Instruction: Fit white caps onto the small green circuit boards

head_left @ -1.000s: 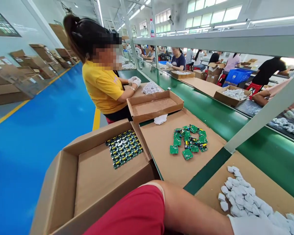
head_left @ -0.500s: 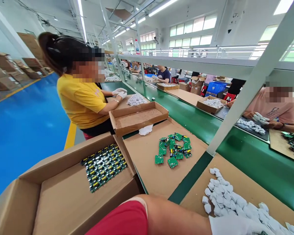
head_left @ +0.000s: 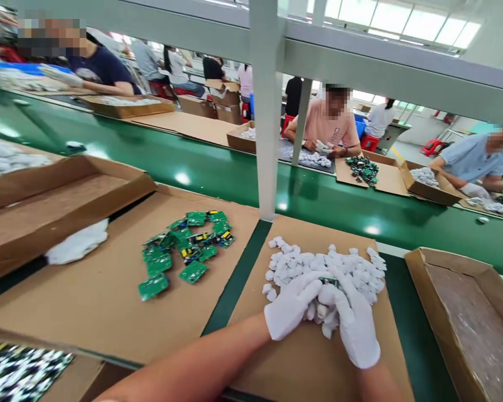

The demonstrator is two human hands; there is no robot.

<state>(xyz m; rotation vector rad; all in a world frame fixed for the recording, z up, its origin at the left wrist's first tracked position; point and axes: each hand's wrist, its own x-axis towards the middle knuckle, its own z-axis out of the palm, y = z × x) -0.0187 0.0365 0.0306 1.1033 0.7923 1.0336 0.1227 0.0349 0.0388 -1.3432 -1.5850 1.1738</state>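
Observation:
In white gloves, my left hand (head_left: pixel 291 304) and my right hand (head_left: pixel 358 318) meet over a heap of small white rounded pieces (head_left: pixel 295 262) on a cardboard sheet. Between the fingers of both hands shows a small green circuit board (head_left: pixel 329 282), partly covered by the gloves. Fingers of each hand are closed around its edges. A white piece (head_left: pixel 322 310) sits just below the fingers; whether it is held, I cannot tell. Left of the heap, several green circuit boards (head_left: pixel 157 262) with yellow and black components lie loosely piled on another cardboard sheet (head_left: pixel 109 312).
Cardboard trays stand at the right (head_left: pixel 417 268) and left (head_left: pixel 140 184). A white cloth-like item (head_left: pixel 79 243) lies by the left tray. Rows of boards (head_left: pixel 20 368) fill the lower left corner. A metal post (head_left: pixel 266 123) rises by the green belt (head_left: pixel 193 167); co-workers sit beyond.
The view has swung right and down. My left hand, formerly out of sight, and my right hand are now together over the white heap with a circuit board between them.

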